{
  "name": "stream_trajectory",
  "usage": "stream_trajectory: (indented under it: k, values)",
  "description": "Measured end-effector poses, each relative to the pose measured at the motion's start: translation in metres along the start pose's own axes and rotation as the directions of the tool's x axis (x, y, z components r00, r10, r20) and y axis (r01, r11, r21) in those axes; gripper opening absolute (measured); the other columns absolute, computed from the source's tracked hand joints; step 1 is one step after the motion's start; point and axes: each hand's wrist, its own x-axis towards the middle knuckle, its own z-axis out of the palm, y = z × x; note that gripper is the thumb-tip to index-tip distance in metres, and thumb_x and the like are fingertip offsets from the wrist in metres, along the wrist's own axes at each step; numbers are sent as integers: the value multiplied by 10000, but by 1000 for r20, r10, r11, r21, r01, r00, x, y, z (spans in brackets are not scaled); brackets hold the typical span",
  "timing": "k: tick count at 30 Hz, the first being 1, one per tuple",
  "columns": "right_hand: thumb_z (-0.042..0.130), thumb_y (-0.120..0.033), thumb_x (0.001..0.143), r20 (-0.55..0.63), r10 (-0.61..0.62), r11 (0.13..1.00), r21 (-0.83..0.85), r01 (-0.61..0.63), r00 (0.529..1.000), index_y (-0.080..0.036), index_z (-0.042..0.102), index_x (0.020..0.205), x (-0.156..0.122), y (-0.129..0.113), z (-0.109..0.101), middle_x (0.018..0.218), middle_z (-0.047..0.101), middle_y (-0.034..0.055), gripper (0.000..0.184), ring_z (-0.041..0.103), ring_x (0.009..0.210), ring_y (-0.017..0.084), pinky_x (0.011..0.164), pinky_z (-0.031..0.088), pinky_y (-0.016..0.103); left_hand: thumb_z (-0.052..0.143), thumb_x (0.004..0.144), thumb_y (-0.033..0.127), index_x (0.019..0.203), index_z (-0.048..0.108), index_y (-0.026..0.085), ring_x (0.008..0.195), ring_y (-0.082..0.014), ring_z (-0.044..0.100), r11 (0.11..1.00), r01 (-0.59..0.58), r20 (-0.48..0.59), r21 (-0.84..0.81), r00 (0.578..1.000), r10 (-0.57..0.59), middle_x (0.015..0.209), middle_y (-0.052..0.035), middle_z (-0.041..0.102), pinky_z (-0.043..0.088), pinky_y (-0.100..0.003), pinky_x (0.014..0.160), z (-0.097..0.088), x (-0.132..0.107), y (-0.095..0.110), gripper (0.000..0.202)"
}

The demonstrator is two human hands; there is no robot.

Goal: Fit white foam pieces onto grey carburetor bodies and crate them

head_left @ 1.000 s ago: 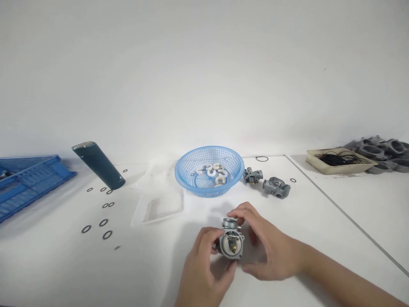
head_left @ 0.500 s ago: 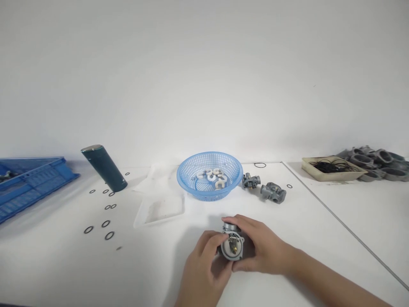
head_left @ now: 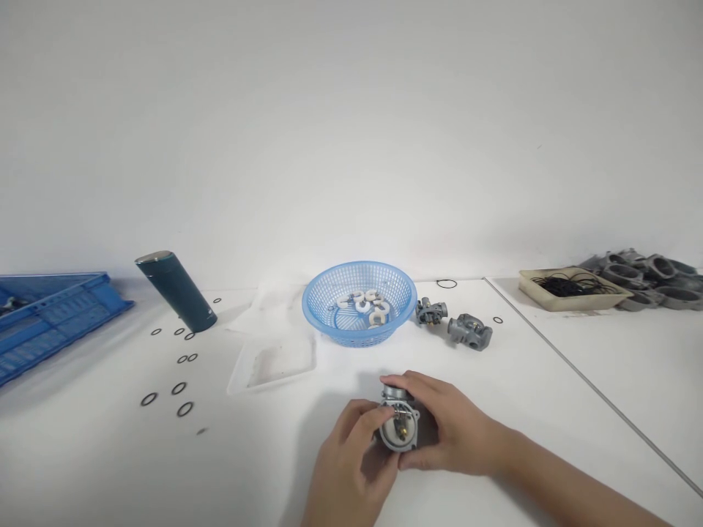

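Observation:
Between both hands, close to the front of the white table, is a grey metal carburetor (head_left: 398, 424), its open bowl side facing me. Inside its round rim show a white float and a brass part. My left hand (head_left: 351, 454) grips it from the left, with a fingertip at the metal pin across the bowl opening. My right hand (head_left: 447, 424) is wrapped round its right side, fingers over the top and thumb beneath. Beyond them stands a blue plastic basket (head_left: 359, 337) with several white C-shaped floats (head_left: 378, 316) in it.
Two carburetors (head_left: 469, 331) lie right of the basket. Several black O-rings (head_left: 179, 389) are scattered left, near a dark green flask (head_left: 184, 293) and a blue crate (head_left: 60, 315). A white tray (head_left: 236, 377) is left of centre; a cream tray (head_left: 576, 301) of black rings and grey castings (head_left: 653, 282) are right.
My left fingertip has shifted slightly down over the bowl opening, at the pin. Both hands keep their hold on the carburetor, and the view has moved a little.

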Motion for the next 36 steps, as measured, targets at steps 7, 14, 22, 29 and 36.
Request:
stream_trajectory:
  k: [7, 14, 22, 29, 36]
  values:
    - [998, -660, 898, -6, -7, 1000, 25, 7, 1000, -354, 476, 1720, 1, 1, 1, 1328, 689, 95, 1020, 715, 1129, 328, 965, 555, 432, 697, 902, 27, 1385, 662, 359, 1044, -186, 806, 1000, -4, 4, 7, 1000, 4, 1249, -41, 740, 723, -296, 847, 0, -2, -2, 587]
    - [882, -466, 1001, -44, -40, 981, 188, 48, 998, -326, 559, 1672, -2, -10, -9, 1363, 666, 118, 757, 685, 1190, 325, 1009, 579, 458, 695, 951, 66, 1388, 642, 339, 1075, -186, 785, 994, 74, 16, -79, 997, -73, 1267, -52, 726, 702, -316, 913, 6, -4, -2, 518]
    - [765, -497, 1145, -32, 88, 909, 412, -67, 996, -317, 803, 1431, 0, 0, -16, 1240, 695, 105, 340, 628, 788, 154, 569, 446, 241, 734, 938, 67, 1407, 669, 388, 1050, -163, 798, 996, 48, 1, -71, 999, -48, 1238, -10, 744, 697, -274, 896, 3, -1, 2, 572]
    - [824, -479, 1110, -5, 126, 873, 475, -108, 992, -321, 839, 1374, 1, 0, -17, 1266, 718, 105, 309, 703, 940, 213, 710, 574, 303, 733, 964, 79, 1431, 662, 404, 1064, -153, 785, 995, 61, 41, -75, 997, -58, 1251, -6, 740, 697, -272, 921, -1, 0, 4, 574]
    - [853, -485, 1084, 4, 141, 860, 495, -125, 990, -344, 839, 1372, 0, 4, -16, 1270, 710, 99, 321, 717, 930, 211, 734, 613, 320, 737, 972, 91, 1423, 687, 406, 1067, -166, 780, 993, 79, 18, -84, 997, -78, 1250, -18, 736, 696, -289, 917, 1, -3, 5, 553]
